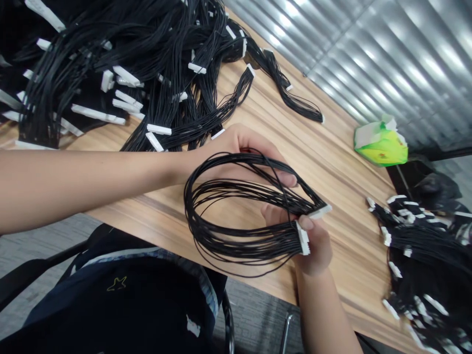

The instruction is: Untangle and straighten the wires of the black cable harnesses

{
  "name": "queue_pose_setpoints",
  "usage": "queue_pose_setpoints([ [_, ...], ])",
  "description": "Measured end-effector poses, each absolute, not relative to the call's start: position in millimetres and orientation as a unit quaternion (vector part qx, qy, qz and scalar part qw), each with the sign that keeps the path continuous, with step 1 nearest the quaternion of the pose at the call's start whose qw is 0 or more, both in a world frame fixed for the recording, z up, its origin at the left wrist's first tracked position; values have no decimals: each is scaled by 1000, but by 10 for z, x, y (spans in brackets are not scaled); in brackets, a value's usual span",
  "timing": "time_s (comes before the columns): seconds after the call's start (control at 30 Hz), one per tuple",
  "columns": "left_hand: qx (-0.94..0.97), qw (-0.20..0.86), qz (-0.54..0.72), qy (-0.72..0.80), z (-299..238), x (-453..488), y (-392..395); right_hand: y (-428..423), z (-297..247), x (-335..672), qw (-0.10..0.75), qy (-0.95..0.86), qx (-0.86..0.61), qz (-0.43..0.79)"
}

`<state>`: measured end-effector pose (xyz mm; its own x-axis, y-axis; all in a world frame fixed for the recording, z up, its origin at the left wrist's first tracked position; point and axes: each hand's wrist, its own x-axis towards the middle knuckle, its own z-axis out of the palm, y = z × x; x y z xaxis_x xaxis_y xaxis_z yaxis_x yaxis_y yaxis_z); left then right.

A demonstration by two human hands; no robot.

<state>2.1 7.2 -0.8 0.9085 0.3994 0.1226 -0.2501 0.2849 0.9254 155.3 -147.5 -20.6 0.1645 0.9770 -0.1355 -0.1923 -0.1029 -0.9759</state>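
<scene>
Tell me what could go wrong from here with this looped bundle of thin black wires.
The thin black wires looped between the left hand and right hand might strain where they enter the white plastic connector pinched by the right hand, possibly loosening one. The loop could snag on the tangled black wire harness pile beyond the left forearm. The second black harness heap might slip over the edge of the wooden table.

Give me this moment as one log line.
left hand: black wire harness looped across palm | right hand: pinching white connector | nearby: more harnesses on wooden table
</scene>
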Motion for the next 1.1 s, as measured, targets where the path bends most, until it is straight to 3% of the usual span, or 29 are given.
queue_pose_setpoints([
  [0.27, 645, 750, 145, 28, -94, 45, 207, -1478, -321, 1620, 542, -369, -551, 515],
  [0.63, 681, 706, 189, 43, -44, 8, 179, -1509, -297, 1603, 526, -403, -536, 523],
  [0.83, 825, 546, 143, -8, -88, 38, 234, -1561, -321, 1620, 481, -409, -548, 549],
  [1.1, 732, 664, 151, 12, -130, 50, 141, -1581, -329, 1630, 484, -422, -529, 555],
])
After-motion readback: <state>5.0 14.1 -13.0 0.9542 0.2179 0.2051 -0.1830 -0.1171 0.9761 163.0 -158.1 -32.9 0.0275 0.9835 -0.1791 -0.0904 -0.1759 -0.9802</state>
